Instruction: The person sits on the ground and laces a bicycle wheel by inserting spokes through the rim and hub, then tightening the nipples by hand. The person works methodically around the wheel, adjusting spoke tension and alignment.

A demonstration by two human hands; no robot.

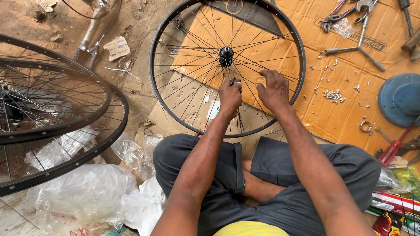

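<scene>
Sitting cross-legged, you've got the bicycle wheel [280, 26] at frame centre on cardboard [350, 113]. Your left hand [230, 97] pinches a spoke [197, 89] tight, your right hand [273, 91] rests half-curled on the spokes just beside it.

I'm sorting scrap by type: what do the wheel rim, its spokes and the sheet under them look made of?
The rim looks like metal with a smooth black coat. The spokes seem bare steel wire: thin, straight, silvery glints. The sheet is brown corrugated cardboard, creased and folded at its edges.
</scene>
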